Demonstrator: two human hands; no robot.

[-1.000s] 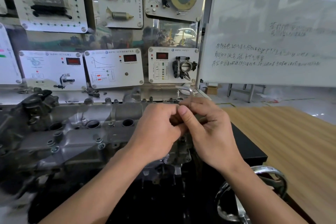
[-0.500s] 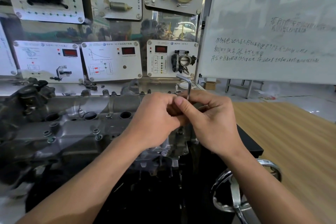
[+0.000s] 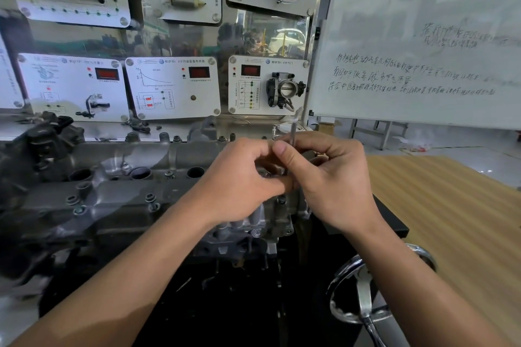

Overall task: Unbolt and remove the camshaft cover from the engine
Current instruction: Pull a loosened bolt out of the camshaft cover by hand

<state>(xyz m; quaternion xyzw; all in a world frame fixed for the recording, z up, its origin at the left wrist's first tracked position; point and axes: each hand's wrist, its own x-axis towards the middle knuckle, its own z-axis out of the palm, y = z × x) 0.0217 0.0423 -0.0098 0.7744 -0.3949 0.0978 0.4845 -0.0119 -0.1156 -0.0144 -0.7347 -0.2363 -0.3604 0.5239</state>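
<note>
Whiteboard with handwriting fills the far right, display panels the far left. Below them the grey engine stretches from the left to the middle, its camshaft cover on top with bolts seated. A wooden worktop lies right, a chrome handwheel near. Over the cover's right end, the left hand is curled shut on something hidden, touching the right hand, which pinches a thin metal key standing upright.

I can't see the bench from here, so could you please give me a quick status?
Both hands, left and right, closed on hex key. Camshaft cover still on, bolts showing. Nothing in the way.
</note>
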